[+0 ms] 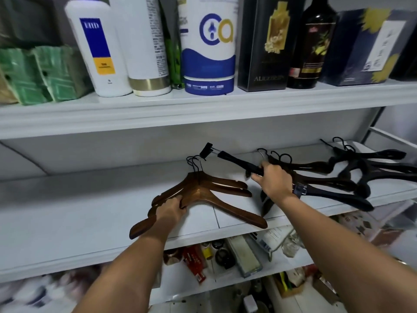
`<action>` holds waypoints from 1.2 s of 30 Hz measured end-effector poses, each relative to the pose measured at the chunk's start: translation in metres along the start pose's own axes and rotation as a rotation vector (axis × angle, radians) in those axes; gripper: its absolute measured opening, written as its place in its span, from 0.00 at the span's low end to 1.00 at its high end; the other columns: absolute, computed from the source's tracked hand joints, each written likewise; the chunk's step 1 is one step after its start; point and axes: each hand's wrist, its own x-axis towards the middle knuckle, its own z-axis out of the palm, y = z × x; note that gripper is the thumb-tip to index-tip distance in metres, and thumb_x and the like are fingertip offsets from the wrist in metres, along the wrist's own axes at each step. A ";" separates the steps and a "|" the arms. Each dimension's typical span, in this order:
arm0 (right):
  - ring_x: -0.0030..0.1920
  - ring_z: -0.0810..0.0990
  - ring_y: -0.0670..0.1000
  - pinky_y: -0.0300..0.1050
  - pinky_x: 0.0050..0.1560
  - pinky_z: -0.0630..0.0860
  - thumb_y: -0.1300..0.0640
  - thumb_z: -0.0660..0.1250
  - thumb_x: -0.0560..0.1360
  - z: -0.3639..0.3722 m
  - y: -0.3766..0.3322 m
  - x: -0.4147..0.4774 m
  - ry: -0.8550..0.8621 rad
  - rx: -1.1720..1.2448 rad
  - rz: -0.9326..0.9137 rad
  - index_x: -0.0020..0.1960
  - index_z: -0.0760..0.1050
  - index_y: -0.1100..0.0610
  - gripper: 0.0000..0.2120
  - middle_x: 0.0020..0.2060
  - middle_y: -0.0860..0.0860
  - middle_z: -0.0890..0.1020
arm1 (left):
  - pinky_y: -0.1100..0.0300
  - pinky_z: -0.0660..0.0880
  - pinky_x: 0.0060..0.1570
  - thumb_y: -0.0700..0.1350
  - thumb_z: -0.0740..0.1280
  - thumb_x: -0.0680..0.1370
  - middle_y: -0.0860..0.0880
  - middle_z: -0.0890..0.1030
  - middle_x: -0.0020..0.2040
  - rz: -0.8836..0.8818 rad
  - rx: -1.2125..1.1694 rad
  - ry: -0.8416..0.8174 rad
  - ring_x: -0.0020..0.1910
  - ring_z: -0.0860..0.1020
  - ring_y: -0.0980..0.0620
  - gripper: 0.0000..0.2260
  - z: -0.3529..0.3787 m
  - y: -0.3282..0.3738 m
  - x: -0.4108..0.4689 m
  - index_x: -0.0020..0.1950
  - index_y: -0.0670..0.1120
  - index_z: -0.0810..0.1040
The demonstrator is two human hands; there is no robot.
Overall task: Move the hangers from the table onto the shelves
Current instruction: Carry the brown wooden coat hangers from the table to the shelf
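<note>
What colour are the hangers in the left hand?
Dark brown wood hangers; the head view shows them best.

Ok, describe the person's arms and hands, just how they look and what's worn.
Both forearms are bare, with no sleeves showing. The left hand and right hand wear no gloves. The right wrist carries a dark wristband, likely a watch strap; the left wrist is bare.

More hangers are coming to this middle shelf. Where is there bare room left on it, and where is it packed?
Bare middle shelf runs from its left end to the brown hangers held by the left hand. A small patch lies between them and the right hand. Beyond, black hangers overlap: crowded.
</note>
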 end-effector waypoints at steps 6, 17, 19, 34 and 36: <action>0.49 0.81 0.58 0.44 0.40 0.70 0.46 0.64 0.78 0.009 -0.005 0.009 -0.020 -0.040 0.041 0.60 0.72 0.57 0.18 0.48 0.56 0.82 | 0.54 0.75 0.54 0.50 0.62 0.77 0.47 0.81 0.52 -0.006 -0.019 0.019 0.53 0.80 0.44 0.13 0.010 -0.011 0.016 0.60 0.51 0.74; 0.49 0.80 0.58 0.45 0.42 0.70 0.48 0.64 0.78 0.026 -0.003 0.030 -0.057 -0.037 0.059 0.59 0.73 0.58 0.16 0.48 0.57 0.81 | 0.52 0.75 0.53 0.49 0.62 0.77 0.47 0.81 0.50 0.012 -0.030 0.022 0.52 0.80 0.45 0.15 0.032 -0.007 0.034 0.63 0.51 0.69; 0.48 0.80 0.58 0.45 0.41 0.71 0.47 0.64 0.78 0.028 -0.004 0.034 -0.058 -0.035 0.044 0.59 0.73 0.57 0.16 0.47 0.57 0.81 | 0.52 0.74 0.53 0.49 0.62 0.77 0.46 0.80 0.53 -0.003 -0.020 0.035 0.54 0.79 0.44 0.18 0.031 -0.009 0.038 0.67 0.51 0.67; 0.44 0.80 0.58 0.46 0.40 0.74 0.45 0.64 0.77 0.046 -0.013 0.055 -0.085 -0.032 -0.007 0.54 0.73 0.57 0.15 0.40 0.55 0.80 | 0.51 0.73 0.55 0.52 0.62 0.79 0.45 0.78 0.57 0.043 0.113 0.039 0.59 0.75 0.45 0.17 0.030 0.004 0.051 0.64 0.46 0.70; 0.43 0.80 0.58 0.45 0.39 0.74 0.46 0.64 0.77 0.047 -0.015 0.054 -0.091 -0.032 -0.021 0.55 0.73 0.57 0.15 0.39 0.54 0.78 | 0.51 0.72 0.58 0.52 0.62 0.79 0.45 0.76 0.60 0.070 0.159 0.037 0.62 0.73 0.45 0.17 0.024 0.007 0.051 0.64 0.45 0.69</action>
